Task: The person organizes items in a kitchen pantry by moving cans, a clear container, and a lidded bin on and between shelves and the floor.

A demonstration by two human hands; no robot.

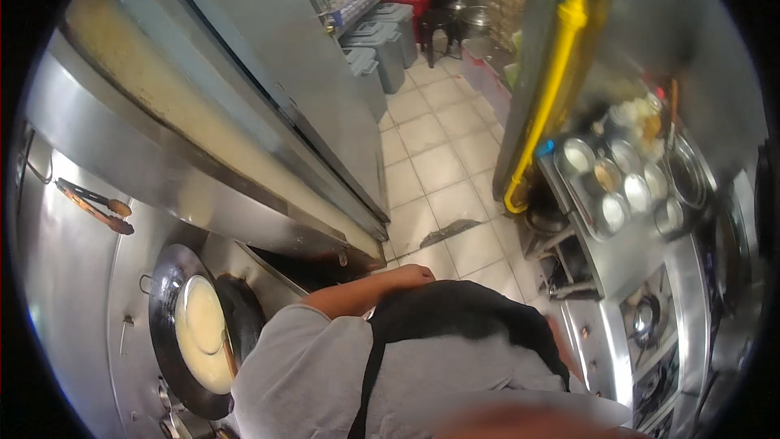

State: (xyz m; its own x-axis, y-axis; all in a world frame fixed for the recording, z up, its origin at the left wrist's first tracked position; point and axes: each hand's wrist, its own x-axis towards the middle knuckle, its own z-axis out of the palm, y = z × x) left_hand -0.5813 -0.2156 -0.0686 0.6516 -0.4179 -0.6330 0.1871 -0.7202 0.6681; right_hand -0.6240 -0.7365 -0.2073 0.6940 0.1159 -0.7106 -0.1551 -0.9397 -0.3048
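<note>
My left arm crosses in front of the black apron, and my left hand [419,273] rests by its upper edge. Its fingers are mostly hidden behind my body, so whether it holds anything does not show. A sliver of my right forearm appears beside the apron, but the right hand is out of view. To my left, a dark wok [163,323] contains pale yellow liquid [210,372]. A round-headed utensil [204,317] lies in it, near a wooden handle [229,353]. Metal tongs [97,204] with browned tips hang on the steel wall behind the wok.
To my right, metal bowls of seasonings [637,192] stand on a steel counter near a strainer [685,174]. Gas burners [645,320] lie closer. A yellow pipe [551,97] runs up a post. Ahead, the tiled floor [454,158] passes grey lidded bins [378,42] and stacked pots [475,17].
</note>
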